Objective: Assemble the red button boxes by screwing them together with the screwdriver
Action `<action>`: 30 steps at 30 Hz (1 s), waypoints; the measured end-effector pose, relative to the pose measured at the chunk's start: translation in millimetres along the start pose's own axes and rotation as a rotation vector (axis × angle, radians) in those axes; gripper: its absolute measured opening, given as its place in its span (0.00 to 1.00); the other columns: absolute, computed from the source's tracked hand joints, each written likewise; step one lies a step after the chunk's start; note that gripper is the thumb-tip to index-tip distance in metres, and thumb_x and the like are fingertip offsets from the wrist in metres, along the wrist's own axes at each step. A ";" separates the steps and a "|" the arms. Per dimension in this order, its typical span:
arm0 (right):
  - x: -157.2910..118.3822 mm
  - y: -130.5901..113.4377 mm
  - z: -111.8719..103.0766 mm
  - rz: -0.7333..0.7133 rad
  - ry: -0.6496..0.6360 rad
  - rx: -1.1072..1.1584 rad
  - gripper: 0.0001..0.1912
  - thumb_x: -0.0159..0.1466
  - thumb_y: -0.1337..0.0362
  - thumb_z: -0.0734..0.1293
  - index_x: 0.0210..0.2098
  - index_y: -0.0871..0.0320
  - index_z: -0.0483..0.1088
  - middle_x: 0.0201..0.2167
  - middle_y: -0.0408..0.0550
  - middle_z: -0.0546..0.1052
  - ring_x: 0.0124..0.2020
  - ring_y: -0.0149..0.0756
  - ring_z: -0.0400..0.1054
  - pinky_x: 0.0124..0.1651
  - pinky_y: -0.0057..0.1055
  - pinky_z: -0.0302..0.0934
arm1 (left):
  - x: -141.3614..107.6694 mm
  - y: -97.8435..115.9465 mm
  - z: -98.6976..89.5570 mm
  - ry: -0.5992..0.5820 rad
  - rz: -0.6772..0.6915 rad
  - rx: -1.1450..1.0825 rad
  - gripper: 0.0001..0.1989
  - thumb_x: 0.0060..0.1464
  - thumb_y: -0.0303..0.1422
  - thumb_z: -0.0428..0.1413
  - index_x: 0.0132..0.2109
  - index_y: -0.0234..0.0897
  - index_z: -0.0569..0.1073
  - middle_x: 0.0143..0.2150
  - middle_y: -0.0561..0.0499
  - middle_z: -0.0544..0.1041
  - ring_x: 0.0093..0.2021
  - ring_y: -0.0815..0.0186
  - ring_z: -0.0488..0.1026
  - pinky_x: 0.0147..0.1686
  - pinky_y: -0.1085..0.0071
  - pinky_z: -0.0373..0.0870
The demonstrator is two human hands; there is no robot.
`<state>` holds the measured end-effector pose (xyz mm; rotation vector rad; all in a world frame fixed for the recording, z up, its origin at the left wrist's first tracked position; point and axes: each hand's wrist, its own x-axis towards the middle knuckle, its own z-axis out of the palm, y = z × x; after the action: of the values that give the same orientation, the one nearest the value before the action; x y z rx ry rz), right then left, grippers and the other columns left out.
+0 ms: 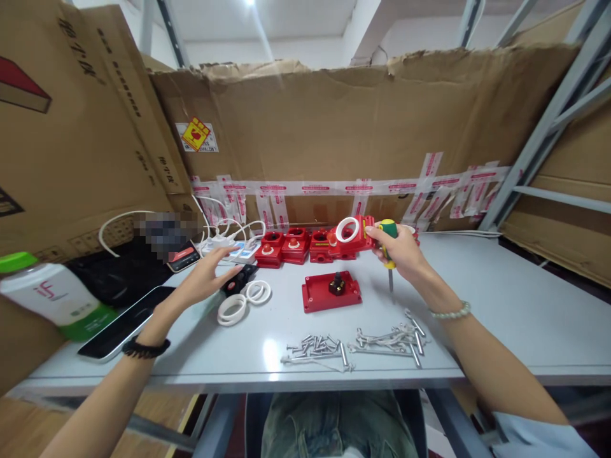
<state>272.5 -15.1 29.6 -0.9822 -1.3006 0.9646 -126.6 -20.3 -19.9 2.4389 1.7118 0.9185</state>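
Observation:
My right hand grips a screwdriver with a green and yellow handle, its shaft pointing down. The same hand pinches a red housing, and a white ring sits on the housing's face. With fingers stretched out, my left hand hovers at the left beside small black parts; whether it touches them I cannot tell. Loose white rings lie just right of it. A red rectangular plate rests mid-table, bearing a black switch-like piece.
Several red boxes line the back by the cardboard wall. Screws and bagged metal hardware lie near the front edge. At left are a tablet-like device, a white and green bottle and white cables.

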 end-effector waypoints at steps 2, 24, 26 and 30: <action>-1.7 1.9 1.7 -0.043 -0.037 -0.068 0.17 0.54 0.55 0.72 0.23 0.57 0.62 0.11 0.34 0.62 0.11 0.23 0.52 0.11 0.22 0.43 | 12.3 42.4 3.2 0.098 0.138 -0.047 0.26 0.61 0.48 0.49 0.59 0.37 0.65 0.55 0.42 0.72 0.52 0.55 0.70 0.50 0.59 0.68; -32.7 -4.2 27.0 -0.175 -0.254 -0.117 0.23 0.56 0.44 0.69 0.31 0.59 0.68 0.17 0.40 0.69 0.15 0.25 0.62 0.16 0.22 0.53 | 36.0 154.6 46.7 0.548 0.742 -0.221 0.23 0.52 0.29 0.61 0.55 0.37 0.67 0.48 0.44 0.71 0.49 0.60 0.71 0.48 0.62 0.73; -29.1 -4.7 25.4 0.022 -0.319 -0.083 0.29 0.58 0.37 0.61 0.29 0.60 0.68 0.16 0.43 0.70 0.13 0.27 0.63 0.11 0.21 0.47 | 35.3 154.9 45.8 0.589 0.832 -0.191 0.24 0.51 0.29 0.61 0.55 0.36 0.68 0.48 0.43 0.70 0.48 0.60 0.71 0.46 0.62 0.74; -27.7 -5.9 23.4 0.282 -0.553 -0.039 0.33 0.59 0.35 0.57 0.24 0.61 0.68 0.14 0.46 0.71 0.11 0.27 0.62 0.09 0.20 0.45 | 33.7 154.3 47.8 0.553 1.028 -0.073 0.23 0.53 0.28 0.59 0.57 0.35 0.66 0.49 0.40 0.69 0.49 0.58 0.70 0.46 0.60 0.74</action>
<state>248.2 -42.6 27.4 -0.9816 -1.6644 1.5061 34.9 -37.8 8.4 3.1672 0.2680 1.7854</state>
